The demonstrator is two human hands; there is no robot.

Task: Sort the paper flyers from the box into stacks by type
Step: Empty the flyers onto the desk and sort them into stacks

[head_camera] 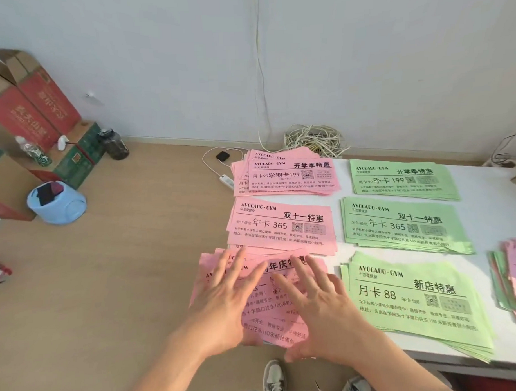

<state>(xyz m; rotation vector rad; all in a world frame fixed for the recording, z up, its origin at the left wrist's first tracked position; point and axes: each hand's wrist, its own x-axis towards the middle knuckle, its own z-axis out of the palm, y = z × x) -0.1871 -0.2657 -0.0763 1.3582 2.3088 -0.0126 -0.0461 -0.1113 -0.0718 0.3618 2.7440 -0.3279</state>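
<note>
Six flyer stacks lie on the white table (343, 252). On the left are pink stacks: a far one (285, 176), a middle one (281, 228), and a messy near one (277, 308) overhanging the table's left edge. On the right are green stacks: far (402, 180), middle (401, 224), near (415, 301). My left hand (225, 301) and my right hand (322, 307) both rest flat on the near pink stack with fingers spread, not gripping anything. A mixed pile of pink and green flyers (514, 280) lies at the right edge.
Cardboard boxes (28, 106) stand on the floor at the left, with a blue bin (58, 202) and a dark jar (114, 143) nearby. A power strip (227, 180) and coiled cables (313, 139) lie by the wall. My shoes (275, 379) show below the table edge.
</note>
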